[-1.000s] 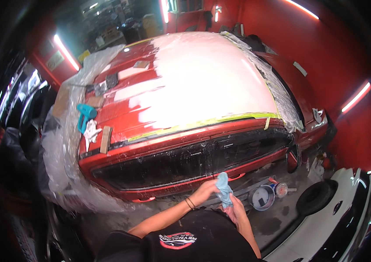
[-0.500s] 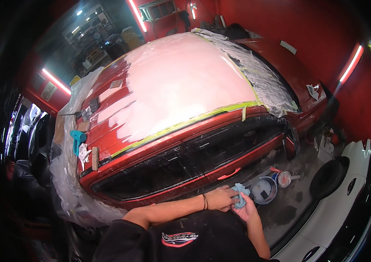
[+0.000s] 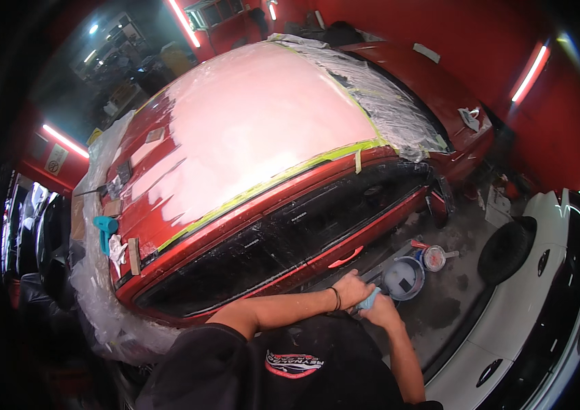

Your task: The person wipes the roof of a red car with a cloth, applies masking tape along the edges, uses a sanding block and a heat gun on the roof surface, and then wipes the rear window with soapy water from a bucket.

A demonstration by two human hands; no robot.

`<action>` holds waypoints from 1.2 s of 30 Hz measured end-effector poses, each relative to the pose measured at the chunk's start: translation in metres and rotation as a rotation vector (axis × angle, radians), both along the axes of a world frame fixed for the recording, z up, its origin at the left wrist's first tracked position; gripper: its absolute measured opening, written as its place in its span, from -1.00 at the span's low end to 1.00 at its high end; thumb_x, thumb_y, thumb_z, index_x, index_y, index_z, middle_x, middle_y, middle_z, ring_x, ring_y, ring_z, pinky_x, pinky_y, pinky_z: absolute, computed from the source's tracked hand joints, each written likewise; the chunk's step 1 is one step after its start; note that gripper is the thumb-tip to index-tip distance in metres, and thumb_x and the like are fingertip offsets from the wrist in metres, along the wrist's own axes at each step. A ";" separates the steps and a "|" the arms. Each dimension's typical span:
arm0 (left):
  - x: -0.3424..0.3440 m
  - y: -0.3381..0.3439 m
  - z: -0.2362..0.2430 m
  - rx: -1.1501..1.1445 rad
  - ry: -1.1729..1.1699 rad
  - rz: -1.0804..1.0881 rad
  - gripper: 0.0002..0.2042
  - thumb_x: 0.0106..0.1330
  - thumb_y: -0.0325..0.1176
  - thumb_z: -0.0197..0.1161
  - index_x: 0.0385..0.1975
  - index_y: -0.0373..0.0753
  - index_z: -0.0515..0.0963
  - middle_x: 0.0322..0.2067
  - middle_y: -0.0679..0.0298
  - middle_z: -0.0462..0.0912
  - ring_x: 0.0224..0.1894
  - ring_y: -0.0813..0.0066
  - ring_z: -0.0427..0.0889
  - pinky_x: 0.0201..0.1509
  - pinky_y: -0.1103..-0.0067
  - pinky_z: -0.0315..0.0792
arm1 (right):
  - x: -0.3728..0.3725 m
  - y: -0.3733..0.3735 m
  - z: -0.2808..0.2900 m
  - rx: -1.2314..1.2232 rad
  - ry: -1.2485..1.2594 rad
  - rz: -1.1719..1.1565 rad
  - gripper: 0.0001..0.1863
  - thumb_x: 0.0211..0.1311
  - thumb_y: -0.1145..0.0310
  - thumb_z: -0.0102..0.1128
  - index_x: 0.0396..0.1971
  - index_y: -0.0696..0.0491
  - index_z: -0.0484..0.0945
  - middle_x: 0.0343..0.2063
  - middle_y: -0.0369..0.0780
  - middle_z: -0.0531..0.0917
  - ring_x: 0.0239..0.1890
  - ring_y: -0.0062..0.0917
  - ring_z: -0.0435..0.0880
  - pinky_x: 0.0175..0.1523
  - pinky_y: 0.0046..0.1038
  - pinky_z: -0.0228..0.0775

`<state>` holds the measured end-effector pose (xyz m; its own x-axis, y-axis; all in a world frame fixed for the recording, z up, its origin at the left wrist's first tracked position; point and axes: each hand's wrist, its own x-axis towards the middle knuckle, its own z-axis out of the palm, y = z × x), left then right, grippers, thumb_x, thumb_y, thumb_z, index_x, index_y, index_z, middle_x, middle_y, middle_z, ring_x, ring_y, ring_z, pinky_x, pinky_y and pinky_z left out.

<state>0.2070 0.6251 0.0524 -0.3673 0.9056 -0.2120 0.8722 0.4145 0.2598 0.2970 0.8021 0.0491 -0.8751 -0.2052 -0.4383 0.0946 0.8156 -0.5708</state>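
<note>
Both hands are clenched around a light-blue cloth (image 3: 372,299), thin and crumpled; only a small fold of it shows between the left hand (image 3: 353,290) and the right hand (image 3: 382,313). They meet in front of the wearer's black shirt (image 3: 235,362), whose soft fabric carries a printed emblem. A thin dark band (image 3: 336,298) circles the left wrist.

Just beyond the hands, a round bucket (image 3: 422,277) holds a dark square piece in cloudy contents; a smaller round tin (image 3: 434,258) stands beside it. A strip of grey concrete floor (image 3: 455,277), blotched with dark patches, runs between the red car (image 3: 283,256) and the white car (image 3: 505,311), giving standing and stepping room to the right of the hands.

The red car's glossy side ends upward at its roof edge, traced by yellow-green masking tape (image 3: 290,169). Above it, the roof (image 3: 249,130) is mostly chalky, matte pinkish white, breaking into ragged streaks over red paint at the left. On that left end lie a straight-edged wooden block (image 3: 134,256), a crumpled white rag (image 3: 118,251) and a teal gun-shaped tool (image 3: 105,229). Wrinkled clear plastic sheeting (image 3: 95,301) drapes past them; more film covers the windshield side. Farthest off stands a red wall (image 3: 481,65).
</note>
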 end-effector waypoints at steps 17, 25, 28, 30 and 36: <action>0.053 -0.118 0.001 0.511 0.116 0.107 -0.43 0.35 -0.26 0.31 0.40 -0.07 0.43 0.18 0.18 0.57 0.29 0.24 0.58 0.45 0.07 0.32 | 0.043 -0.093 0.024 -0.616 -0.695 -0.758 -0.78 0.32 0.18 0.41 -0.38 0.01 0.65 -0.65 -0.38 0.52 -0.70 -0.67 0.41 -0.62 -0.50 0.10; 0.049 -0.110 -0.004 0.403 0.154 -0.028 -0.87 0.29 -0.27 0.25 -0.22 -0.06 0.51 -0.37 0.31 0.67 -0.20 0.32 0.75 0.12 0.29 0.38 | 0.051 -0.113 0.017 -0.488 -0.424 -0.408 -0.60 0.16 0.13 0.61 -0.15 0.08 0.73 -0.42 -0.25 0.78 -0.39 -0.37 0.77 -0.25 -0.31 0.59; 0.038 -0.087 -0.031 0.216 0.091 -0.023 -0.85 0.26 -0.25 0.28 -0.22 -0.06 0.54 -0.51 0.34 0.65 -0.34 0.30 0.74 0.14 0.25 0.38 | 0.038 -0.100 -0.018 0.010 -0.324 -0.242 -0.39 0.07 -0.01 0.62 0.00 0.12 0.74 -0.24 -0.05 0.84 -0.10 -0.08 0.83 0.06 -0.12 0.62; 0.031 -0.068 -0.041 0.122 0.016 0.034 -0.83 0.26 -0.25 0.32 -0.20 -0.07 0.62 -0.51 0.31 0.74 -0.33 0.28 0.81 0.18 0.20 0.42 | 0.028 -0.091 -0.024 0.126 -0.209 -0.228 -0.37 0.04 -0.06 0.57 -0.03 0.13 0.71 -0.23 0.10 0.80 -0.06 0.04 0.80 0.04 -0.02 0.62; 0.014 -0.021 -0.083 -0.279 -0.289 0.234 -0.65 0.12 -0.30 0.51 -0.07 -0.09 0.66 -0.27 0.25 0.84 -0.11 0.28 0.86 0.20 0.09 0.51 | 0.009 -0.066 -0.043 0.205 -0.061 -0.181 -0.48 0.13 0.05 0.48 -0.10 0.18 0.67 -0.28 0.14 0.79 -0.11 0.10 0.80 0.04 0.06 0.61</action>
<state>0.2206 0.6038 -0.0301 -0.4451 0.6990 -0.5596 0.6549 0.6804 0.3289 0.3060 0.7362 0.0063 -0.8602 0.0506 -0.5075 0.2786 0.8801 -0.3845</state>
